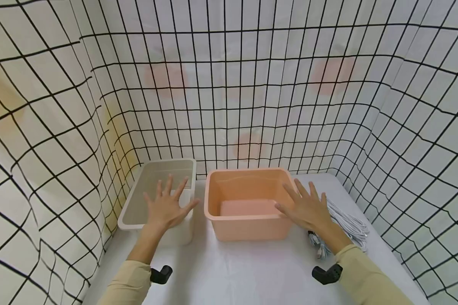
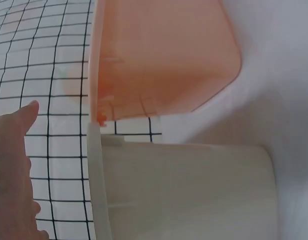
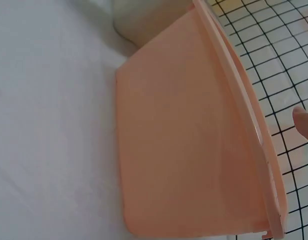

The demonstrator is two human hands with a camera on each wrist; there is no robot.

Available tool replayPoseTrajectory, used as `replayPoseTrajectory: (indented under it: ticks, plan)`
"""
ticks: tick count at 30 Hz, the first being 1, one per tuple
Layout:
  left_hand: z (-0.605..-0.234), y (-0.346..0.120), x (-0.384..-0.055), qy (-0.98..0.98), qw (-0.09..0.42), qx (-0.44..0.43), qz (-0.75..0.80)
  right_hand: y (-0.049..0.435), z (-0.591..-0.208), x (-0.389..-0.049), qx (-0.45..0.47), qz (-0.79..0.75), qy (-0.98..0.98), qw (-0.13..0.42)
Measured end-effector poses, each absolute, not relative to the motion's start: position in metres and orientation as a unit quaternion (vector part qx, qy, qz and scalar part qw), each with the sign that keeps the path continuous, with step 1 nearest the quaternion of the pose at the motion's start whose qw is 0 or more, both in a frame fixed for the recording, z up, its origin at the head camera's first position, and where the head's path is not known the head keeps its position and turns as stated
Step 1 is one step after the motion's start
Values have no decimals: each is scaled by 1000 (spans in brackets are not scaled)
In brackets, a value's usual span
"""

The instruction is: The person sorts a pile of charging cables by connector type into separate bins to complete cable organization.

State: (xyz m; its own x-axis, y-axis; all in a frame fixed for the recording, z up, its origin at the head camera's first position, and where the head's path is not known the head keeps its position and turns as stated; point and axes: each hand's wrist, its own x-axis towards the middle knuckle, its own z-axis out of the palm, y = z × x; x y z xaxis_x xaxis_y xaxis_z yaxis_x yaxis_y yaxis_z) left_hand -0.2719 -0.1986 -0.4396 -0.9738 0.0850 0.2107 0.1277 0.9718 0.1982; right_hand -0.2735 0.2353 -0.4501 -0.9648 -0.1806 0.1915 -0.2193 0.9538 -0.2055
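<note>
My left hand (image 1: pixel 167 208) hovers over the right side of a beige plastic bin (image 1: pixel 131 207), fingers spread and holding nothing. In the left wrist view that hand (image 2: pixel 11 175) appears at the left, apart from the bin's rim (image 2: pixel 97 185). Above the right end of a peach-coloured plastic bin (image 1: pixel 248 228) is my right hand (image 1: pixel 307 208), its fingers also spread and nothing in them. Only the thumb (image 3: pixel 305 122) of it shows in the right wrist view, clear of the peach rim. A bundle of pale grey cables (image 1: pixel 349 224) lies beyond my right wrist, partly hidden by it.
Both bins stand side by side on a white-covered table (image 1: pixel 236 271). Black wire mesh (image 1: pixel 240 89) rises at the back and both sides, with pale sheeting behind it. The cables lie close to the right mesh. A black wrist device (image 1: pixel 161 274) sits at each sleeve.
</note>
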Motion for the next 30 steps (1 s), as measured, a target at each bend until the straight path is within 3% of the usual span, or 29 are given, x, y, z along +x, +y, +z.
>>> replayPoseTrajectory:
  ticks: [15,23,30]
  plan:
    - [-445,-252,-254,-972,168,-48,-159,271,-460,-270,97,143,-978,117]
    - [-452,-291,-242,-960,219,-17,-173,281,-469,-270,105,165,-968,158]
    - [-463,-313,-232,-953,218,16,-208,295,-488,-263,107,189,-951,220]
